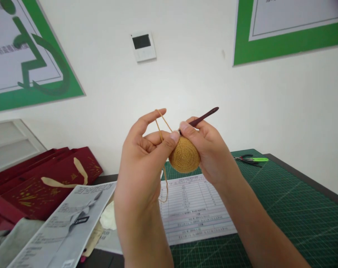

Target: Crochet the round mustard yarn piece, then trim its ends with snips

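A round mustard-yellow crocheted piece [185, 155] is held up in front of me, its spiral stitches facing the camera. My left hand [149, 149] pinches its upper left edge between thumb and fingers, with the index finger raised and yellow yarn [165, 121] looped over it. The yarn's lower strand hangs down beside the piece. My right hand [206, 143] grips a dark crochet hook [204, 116] between thumb and fingers. The hook's tip meets the piece's top edge near my left thumb and is mostly hidden there. My right fingers also lie against the piece's right side.
Printed sheets [197, 212] lie on a green cutting mat [280, 208]. Pliers [245, 159] and a light-green-handled tool [260, 159] are at its far edge. Dark red paper bags [54, 182], a grey magazine [63, 223] and a white lump [108, 216] are at left. Behind stands a white wall [185, 67].
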